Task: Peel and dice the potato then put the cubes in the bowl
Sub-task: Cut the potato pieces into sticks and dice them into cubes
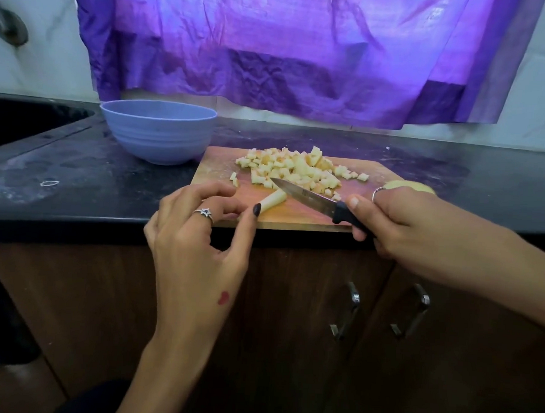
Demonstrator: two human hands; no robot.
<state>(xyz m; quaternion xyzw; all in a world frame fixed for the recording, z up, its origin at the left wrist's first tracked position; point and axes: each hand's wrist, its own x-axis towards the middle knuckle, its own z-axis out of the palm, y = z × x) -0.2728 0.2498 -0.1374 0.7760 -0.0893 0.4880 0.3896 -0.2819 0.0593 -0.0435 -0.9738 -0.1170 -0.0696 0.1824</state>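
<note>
A wooden cutting board (223,168) lies on the black counter with a heap of potato cubes (298,168) at its far side. My left hand (198,231) pinches the near end of a peeled potato strip (274,200) on the board. My right hand (398,221) grips the black handle of a knife (303,195), whose blade points left over the board, its tip just above the strip. A piece of potato (412,186) shows behind my right hand. The blue bowl (157,132) stands left of the board; its inside is hidden.
A dark sink (25,120) is set into the counter at the far left. A purple cloth (287,57) hangs on the wall behind. Below the counter edge (76,229) are brown cabinet doors with metal handles (348,309).
</note>
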